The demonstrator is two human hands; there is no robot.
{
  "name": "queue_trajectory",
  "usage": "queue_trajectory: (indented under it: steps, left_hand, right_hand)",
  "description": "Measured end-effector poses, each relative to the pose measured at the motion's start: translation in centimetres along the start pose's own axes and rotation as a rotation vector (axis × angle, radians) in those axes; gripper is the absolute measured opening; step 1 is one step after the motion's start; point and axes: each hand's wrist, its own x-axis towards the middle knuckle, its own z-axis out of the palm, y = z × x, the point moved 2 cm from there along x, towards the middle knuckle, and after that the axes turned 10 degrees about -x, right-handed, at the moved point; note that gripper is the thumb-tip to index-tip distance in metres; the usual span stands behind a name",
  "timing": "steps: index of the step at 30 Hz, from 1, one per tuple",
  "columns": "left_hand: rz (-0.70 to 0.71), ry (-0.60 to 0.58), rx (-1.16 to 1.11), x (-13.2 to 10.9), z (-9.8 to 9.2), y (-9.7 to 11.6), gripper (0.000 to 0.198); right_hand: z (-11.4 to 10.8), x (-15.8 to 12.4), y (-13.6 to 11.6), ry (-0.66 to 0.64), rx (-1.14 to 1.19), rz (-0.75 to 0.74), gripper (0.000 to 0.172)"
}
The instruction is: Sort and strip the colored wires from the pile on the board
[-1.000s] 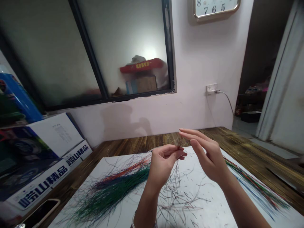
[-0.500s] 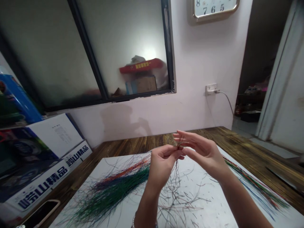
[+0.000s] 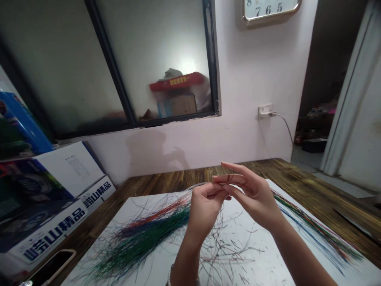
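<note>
Above a white sheet (image 3: 139, 254) my two hands meet fingertip to fingertip. My left hand (image 3: 208, 200) pinches a small bunch of thin dark wires (image 3: 229, 178), whose ends stick up between the fingers. My right hand (image 3: 248, 190) touches the same bunch with its thumb and a bent finger, while its index finger stretches out to the left. Loose dark wire pieces (image 3: 223, 250) lie scattered below the hands. Left of them is a thick pile of green wires (image 3: 149, 238) with orange wires (image 3: 160, 212) behind it.
More coloured wires (image 3: 315, 226) lie along the sheet's right side. A phone (image 3: 52, 268) and printed boxes (image 3: 56, 222) are at the left on the wooden table (image 3: 297, 178). Behind stand a wall with a socket (image 3: 264, 112) and a window (image 3: 160, 47).
My right hand's fingers have spread, the index finger lifting away from the finger below it, which has curled nearer to the wires. The wires' hanging lower part is now harder to see.
</note>
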Motion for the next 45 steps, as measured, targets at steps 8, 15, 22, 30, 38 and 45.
queue_trajectory:
  steps: [8,15,22,30,38,45]
  left_hand:
    - [-0.006,0.007,-0.014,0.0,0.2,-0.1,0.01]
    - [0.01,0.017,-0.005,0.1,0.2,0.0,0.009]
    - [0.019,0.004,0.015,-0.1,0.4,0.6,0.009]
    - [0.037,-0.02,0.077,-0.2,0.2,1.0,0.011]
    - [0.041,0.013,0.107,-0.3,0.3,0.7,0.006]
    - [0.046,0.02,0.14,-0.2,0.2,0.4,0.006]
  right_hand:
    - [0.3,-0.3,-0.2,0.052,-0.08,-0.043,0.042]
    - [0.5,-0.2,-0.2,0.048,-0.064,-0.048,0.041]
    - [0.3,-0.1,-0.6,0.093,-0.113,-0.113,0.03]
    - [-1.1,0.1,-0.5,0.047,-0.048,-0.016,0.024]
    - [-2.3,0.1,-1.2,0.07,-0.109,-0.048,0.015]
    - [-2.5,0.1,-1.0,0.098,-0.158,-0.048,0.013]
